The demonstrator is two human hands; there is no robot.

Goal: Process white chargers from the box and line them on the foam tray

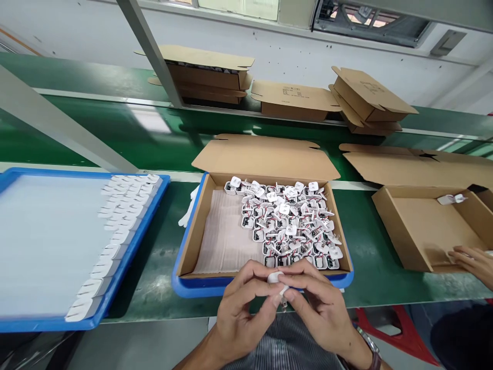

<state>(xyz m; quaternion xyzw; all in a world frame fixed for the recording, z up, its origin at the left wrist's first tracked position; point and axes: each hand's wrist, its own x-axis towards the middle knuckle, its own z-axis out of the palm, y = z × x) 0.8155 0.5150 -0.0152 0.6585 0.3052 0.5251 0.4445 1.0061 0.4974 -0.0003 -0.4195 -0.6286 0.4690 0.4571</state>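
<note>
Head view | both hands [246,303] [319,303] pinch white charger [276,278] | carton print [292,91] illegible

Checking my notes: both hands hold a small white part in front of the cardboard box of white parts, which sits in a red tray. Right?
Not quite. The head view shows the tray under the cardboard box is blue, not red. The left hand and right hand do hold a small white part.

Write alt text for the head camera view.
Left hand and right hand pinch one small white part together, in front of a cardboard box of similar parts on a green conveyor.
</note>
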